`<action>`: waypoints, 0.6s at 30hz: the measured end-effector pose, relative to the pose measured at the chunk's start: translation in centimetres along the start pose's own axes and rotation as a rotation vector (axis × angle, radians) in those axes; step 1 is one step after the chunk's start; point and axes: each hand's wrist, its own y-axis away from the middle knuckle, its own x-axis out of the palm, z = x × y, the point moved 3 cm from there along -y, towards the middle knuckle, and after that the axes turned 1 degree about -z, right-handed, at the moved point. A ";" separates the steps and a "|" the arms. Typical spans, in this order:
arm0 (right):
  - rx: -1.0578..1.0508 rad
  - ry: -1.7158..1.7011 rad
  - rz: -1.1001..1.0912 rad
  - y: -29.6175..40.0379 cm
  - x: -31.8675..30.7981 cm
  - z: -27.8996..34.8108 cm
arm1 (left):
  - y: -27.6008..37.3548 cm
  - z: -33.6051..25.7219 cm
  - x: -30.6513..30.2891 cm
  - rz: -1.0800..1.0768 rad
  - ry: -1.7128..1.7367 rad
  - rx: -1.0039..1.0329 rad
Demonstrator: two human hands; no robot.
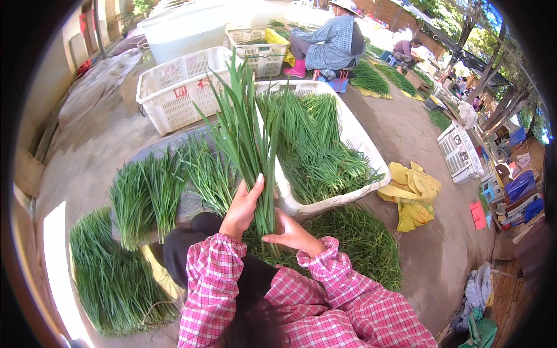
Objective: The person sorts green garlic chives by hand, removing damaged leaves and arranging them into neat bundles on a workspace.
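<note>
Upright before me is a bunch of long flat green leaves, apparently Chinese chives (250, 143). My left hand (243, 208) grips its middle from the left, thumb laid across the leaves. Lower down, my right hand (296, 235) holds the stem ends from the right. Just beyond sits a white plastic crate (365, 150) filled with chive bundles (317, 139). Left of the held bunch, smaller bunches (148, 191) and loose leaves (209, 169) rest on a grey board (191, 202). A dense pile of chives (113, 274) lies on the ground at lower left.
Loose green leaves (370, 248) are heaped under my right arm. Beyond the board stand an empty white crate (182, 91) and another crate (261, 56). A yellow woven sack (411, 191) lies right of the full crate. Ahead, a person (333, 43) sits on a low stool.
</note>
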 end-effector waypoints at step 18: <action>0.096 -0.148 -0.342 1.3 1.1 -2.4 | 0.0 -0.7 0.5 -0.104 -0.556 0.364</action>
